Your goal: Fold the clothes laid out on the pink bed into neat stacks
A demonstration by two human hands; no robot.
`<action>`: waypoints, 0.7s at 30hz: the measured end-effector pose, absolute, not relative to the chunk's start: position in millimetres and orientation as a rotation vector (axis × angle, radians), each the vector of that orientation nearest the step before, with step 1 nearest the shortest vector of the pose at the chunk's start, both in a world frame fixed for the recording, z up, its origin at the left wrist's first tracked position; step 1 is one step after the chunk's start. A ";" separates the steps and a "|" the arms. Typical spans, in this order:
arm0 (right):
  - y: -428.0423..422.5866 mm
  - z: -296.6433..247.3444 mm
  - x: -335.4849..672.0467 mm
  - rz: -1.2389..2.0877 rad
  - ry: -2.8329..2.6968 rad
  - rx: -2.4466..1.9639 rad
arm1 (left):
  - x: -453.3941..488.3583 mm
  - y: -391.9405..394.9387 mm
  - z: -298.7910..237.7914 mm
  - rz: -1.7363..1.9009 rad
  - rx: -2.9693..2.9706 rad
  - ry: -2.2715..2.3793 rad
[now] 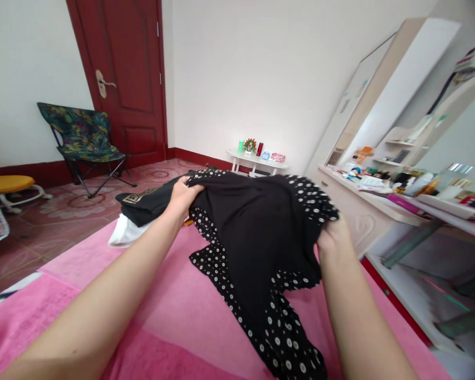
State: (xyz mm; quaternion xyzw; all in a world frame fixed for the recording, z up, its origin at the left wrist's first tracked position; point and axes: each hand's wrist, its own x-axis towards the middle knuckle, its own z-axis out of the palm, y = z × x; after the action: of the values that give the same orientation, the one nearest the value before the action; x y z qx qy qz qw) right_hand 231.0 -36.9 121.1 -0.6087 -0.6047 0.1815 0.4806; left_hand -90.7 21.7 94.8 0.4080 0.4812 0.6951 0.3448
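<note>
A black garment with white-dotted trim point(257, 221) is spread between my two hands above the pink bed cover point(174, 301). My left hand point(184, 196) is closed on its upper left edge, fingers wrapped over the cloth. On the other side, my right hand point(332, 236) grips the dotted right edge, its fingers partly hidden by the fabric. Two dotted strips of the garment hang down onto the cover, one reaching the bottom of the view. Beside my left hand lie folded black clothes point(138, 206) with a gold print, on top of a white cloth point(127, 232).
A cluttered dressing table point(404, 208) stands close along the right side. At the far wall is a small white table point(237, 156) with flowers and a red bottle. To the left are a folding chair point(83, 132), a yellow stool point(10, 183) and a red door point(130, 79).
</note>
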 end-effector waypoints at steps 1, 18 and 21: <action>-35.4 120.1 226.1 0.526 -1.345 -1.441 | -96.4 28.5 84.0 1.706 1.007 1.313; -172.0 126.8 104.4 0.255 -2.855 -1.506 | -102.8 43.1 38.7 1.198 1.693 1.845; -191.2 97.6 108.5 -0.029 -3.008 -1.672 | -103.3 42.6 39.3 1.153 1.724 1.873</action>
State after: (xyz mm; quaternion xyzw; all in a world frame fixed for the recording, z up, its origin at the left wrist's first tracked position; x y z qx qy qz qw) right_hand 108.5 -191.2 97.6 -0.4803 -0.8642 -0.0084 -0.1495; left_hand -103.3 42.6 39.3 0.6078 0.6601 0.4062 0.1727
